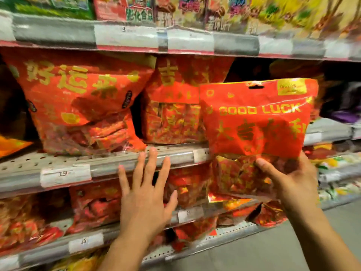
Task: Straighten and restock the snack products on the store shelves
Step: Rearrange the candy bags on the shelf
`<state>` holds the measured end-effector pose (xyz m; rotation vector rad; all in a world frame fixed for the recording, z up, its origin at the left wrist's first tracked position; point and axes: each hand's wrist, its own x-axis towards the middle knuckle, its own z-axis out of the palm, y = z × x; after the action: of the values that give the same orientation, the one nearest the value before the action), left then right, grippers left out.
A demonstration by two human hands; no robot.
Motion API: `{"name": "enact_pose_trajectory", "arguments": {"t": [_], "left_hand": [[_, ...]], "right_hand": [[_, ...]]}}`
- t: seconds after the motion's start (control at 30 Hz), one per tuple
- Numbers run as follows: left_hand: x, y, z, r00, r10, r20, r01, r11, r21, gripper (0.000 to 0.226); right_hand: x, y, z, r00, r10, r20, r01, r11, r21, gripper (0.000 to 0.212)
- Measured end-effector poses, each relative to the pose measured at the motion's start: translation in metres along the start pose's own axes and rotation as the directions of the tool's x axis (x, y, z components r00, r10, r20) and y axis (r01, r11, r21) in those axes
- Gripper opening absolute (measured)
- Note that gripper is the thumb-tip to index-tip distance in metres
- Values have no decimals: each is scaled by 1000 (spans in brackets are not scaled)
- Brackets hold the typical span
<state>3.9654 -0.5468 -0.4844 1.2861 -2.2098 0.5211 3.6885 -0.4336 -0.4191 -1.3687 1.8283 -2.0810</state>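
Note:
My right hand (291,180) grips the bottom of a red snack bag (256,122) printed GOOD LUCK in gold, held upright in front of the middle shelf (109,163). My left hand (145,190) is open with fingers spread, just below and in front of that shelf's edge, holding nothing. On the shelf stand a large red bag with gold characters (82,102) at the left and a second red bag (172,106) behind the held one.
The top shelf (125,34) carries colourful snack packs. Lower shelves (86,243) hold more red packets, some slumped. A dark gap (252,69) opens behind the held bag. Grey floor (273,249) lies at the lower right.

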Motion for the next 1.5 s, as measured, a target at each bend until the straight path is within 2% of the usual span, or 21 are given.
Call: {"name": "enact_pose_trajectory", "arguments": {"t": [0.17,0.3,0.43,0.47,0.5,0.6,0.63,0.8,1.03,1.13,1.27,1.4,1.5], "left_hand": [[2,-1,15,996,9,-86,-5,999,41,81],[2,0,16,995,-6,-104,9,1000,30,79],[-1,0,13,995,3,-100,-1,1000,21,77],[0,0,10,995,2,-103,-1,1000,15,77],[-1,0,10,995,4,-95,-3,1000,11,78],[-2,2,12,998,1,-69,0,1000,12,81],[-1,1,10,997,-4,-72,4,1000,11,82],[2,1,6,998,-13,-54,14,1000,19,82],[1,5,7,999,-32,-19,33,999,41,82],[1,9,4,998,-56,9,56,997,47,82],[-1,11,2,998,-59,18,58,997,52,82],[0,16,-1,996,-88,6,87,996,32,81],[0,21,-3,994,-110,-27,110,994,-11,79]], "right_hand": [[42,18,-27,992,127,20,-127,992,8,38],[65,14,-32,959,250,135,-256,966,29,41],[79,9,-41,898,369,239,-392,918,55,73],[82,7,-43,891,377,251,-401,915,50,75],[81,6,-45,884,384,269,-408,912,40,69],[75,5,-49,883,371,288,-394,919,24,31],[72,5,-51,883,365,295,-391,920,31,25],[69,9,-62,846,438,304,-457,890,-11,23],[107,-4,-52,886,398,239,-403,915,-29,20],[129,-16,-40,911,360,203,-369,929,11,33],[162,-38,-16,959,236,159,-252,964,85,14],[184,-34,7,990,115,84,-118,992,36,21],[182,-18,19,992,91,86,-95,995,40,20]]}}
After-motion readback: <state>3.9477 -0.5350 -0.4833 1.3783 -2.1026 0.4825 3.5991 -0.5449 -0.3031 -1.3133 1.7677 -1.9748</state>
